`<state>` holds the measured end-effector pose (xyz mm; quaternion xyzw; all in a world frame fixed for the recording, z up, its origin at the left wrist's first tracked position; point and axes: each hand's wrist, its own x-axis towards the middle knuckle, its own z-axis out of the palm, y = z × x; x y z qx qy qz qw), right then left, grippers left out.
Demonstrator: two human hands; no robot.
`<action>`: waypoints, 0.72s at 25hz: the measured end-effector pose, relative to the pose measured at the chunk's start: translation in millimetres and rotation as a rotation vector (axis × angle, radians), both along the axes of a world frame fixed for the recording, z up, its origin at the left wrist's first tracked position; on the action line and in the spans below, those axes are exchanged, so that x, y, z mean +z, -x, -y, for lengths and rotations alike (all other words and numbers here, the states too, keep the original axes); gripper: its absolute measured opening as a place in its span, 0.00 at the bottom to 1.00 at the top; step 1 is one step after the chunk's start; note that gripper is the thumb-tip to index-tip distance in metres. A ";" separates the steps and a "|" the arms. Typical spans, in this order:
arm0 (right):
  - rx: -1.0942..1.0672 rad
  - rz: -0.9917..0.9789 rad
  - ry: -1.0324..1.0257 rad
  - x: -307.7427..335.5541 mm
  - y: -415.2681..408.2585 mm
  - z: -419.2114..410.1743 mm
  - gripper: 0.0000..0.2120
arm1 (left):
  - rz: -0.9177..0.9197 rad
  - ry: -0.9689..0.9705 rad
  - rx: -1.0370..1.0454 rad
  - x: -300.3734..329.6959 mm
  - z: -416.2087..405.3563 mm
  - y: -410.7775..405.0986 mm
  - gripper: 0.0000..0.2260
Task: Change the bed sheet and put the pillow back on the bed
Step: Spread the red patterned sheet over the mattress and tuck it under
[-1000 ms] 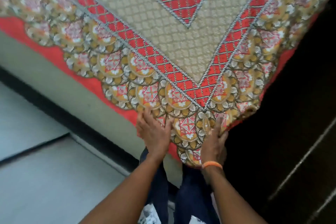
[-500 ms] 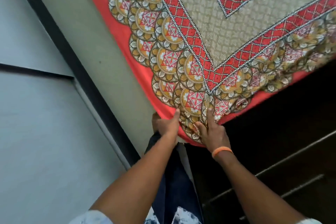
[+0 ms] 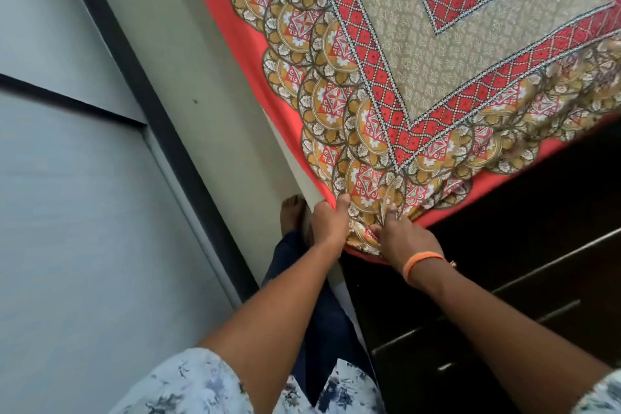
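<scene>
The patterned bed sheet (image 3: 437, 60) lies spread over the bed; its corner (red-edged) is gripped by the left hand (image 3: 327, 223), while the right hand (image 3: 403, 240) pinches folds beside it.

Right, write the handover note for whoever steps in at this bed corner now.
Left hand: gripping the sheet's edge at the near corner of the bed, thumb on top.
Right hand: fingers on the gathered fabric at the same corner, seemingly pinching a fold; an orange wristband on that wrist.
Patterned bed sheet: spread over the bed, its red border hanging over both sides.
Done: sheet laid out over the part in view.
Left: finish and tuck this corner, check the other corners, put the pillow back; no pillow is in view.
</scene>
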<state>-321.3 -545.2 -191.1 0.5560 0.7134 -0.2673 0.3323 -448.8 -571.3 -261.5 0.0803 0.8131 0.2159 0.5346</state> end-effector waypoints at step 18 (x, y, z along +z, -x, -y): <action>-1.648 -0.068 -0.338 -86.8 10.7 91.0 0.09 | 0.061 0.301 -0.492 -65.5 99.3 39.5 0.30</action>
